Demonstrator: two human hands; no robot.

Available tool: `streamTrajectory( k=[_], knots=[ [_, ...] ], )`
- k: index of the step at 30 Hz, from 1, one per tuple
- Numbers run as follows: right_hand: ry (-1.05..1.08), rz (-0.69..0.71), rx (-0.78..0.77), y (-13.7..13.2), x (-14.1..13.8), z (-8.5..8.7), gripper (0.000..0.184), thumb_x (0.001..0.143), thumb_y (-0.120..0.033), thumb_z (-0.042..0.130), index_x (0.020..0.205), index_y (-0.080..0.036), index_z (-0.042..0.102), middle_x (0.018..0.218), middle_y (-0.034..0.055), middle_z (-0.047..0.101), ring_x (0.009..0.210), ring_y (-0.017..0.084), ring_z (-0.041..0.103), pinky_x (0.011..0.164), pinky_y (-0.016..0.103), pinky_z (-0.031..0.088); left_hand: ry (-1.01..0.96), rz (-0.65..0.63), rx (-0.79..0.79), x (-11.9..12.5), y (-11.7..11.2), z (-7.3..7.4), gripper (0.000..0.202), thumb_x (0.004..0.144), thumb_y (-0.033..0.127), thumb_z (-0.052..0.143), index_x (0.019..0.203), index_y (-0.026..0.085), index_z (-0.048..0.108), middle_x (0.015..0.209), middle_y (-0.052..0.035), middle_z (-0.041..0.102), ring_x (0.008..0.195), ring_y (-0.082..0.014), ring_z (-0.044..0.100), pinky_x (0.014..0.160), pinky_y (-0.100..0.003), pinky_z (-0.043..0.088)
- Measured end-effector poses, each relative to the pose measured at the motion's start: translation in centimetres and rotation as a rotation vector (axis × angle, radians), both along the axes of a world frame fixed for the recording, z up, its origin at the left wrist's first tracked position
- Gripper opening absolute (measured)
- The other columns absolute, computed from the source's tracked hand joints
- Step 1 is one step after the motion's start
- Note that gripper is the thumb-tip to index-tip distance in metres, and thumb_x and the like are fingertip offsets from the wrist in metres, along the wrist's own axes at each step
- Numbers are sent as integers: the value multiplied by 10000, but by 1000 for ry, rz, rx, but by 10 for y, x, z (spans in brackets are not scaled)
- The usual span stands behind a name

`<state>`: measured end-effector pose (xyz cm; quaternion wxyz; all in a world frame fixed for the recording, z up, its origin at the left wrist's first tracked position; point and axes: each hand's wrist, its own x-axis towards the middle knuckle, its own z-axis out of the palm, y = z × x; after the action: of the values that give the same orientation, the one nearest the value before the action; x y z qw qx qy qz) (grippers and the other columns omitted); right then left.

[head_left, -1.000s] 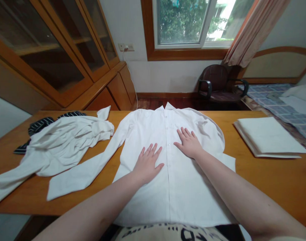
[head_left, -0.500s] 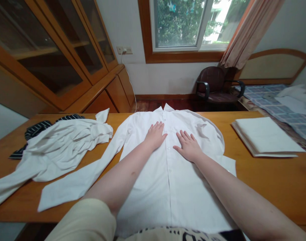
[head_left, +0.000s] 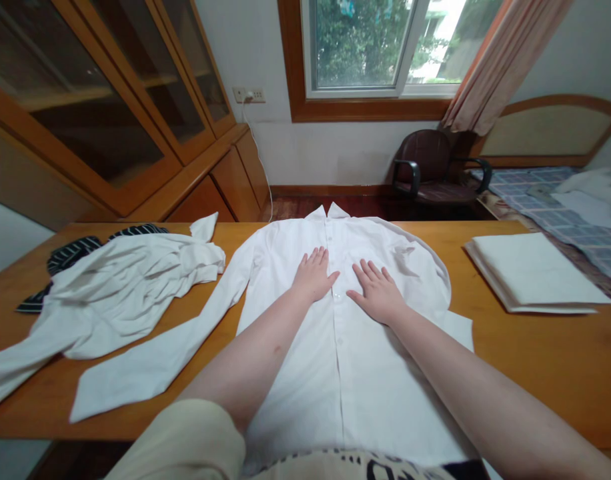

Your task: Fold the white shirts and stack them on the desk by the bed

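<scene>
A white button-up shirt lies front side up on the wooden table, its collar toward the far edge. My left hand rests flat on the shirt's chest, just left of the button strip, fingers stretched out. On the other side of the strip, my right hand lies flat with its fingers spread. One sleeve stretches out to the lower left. The sleeve on the right bends, with its cuff end showing beside the shirt body.
A crumpled white garment and a black striped cloth lie on the table's left. Folded white fabric sits at the right. Beyond the table stand a glass-door cabinet, an office chair and a bed.
My left hand has slid slightly toward me and to the right over the shirt. The right hand stays nearly in place.
</scene>
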<state>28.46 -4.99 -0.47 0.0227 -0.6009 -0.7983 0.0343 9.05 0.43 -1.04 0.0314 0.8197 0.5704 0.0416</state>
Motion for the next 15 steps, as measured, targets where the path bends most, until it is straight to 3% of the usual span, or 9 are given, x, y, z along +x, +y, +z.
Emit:
streamTrajectory(
  k=[6,15],
  knots=[
    [-1,9,-16,-12,0,4,749,902,-628,302,1503,-185,242,1558,92,206,1430,263,175,1140,470,145,-6,-7,-9,-2,-10,1,729,916,557,293,1508,153,165,1558,-119,222,1438,-239,168,1157,-433,127],
    [14,-16,-27,-31,-6,7,739,908,-607,317,1501,-171,249,1557,97,205,1431,264,170,1138,474,137,11,-33,-11,-5,-27,4,658,923,555,294,1490,223,249,1560,-108,221,1435,-252,178,1150,-443,141]
  ],
)
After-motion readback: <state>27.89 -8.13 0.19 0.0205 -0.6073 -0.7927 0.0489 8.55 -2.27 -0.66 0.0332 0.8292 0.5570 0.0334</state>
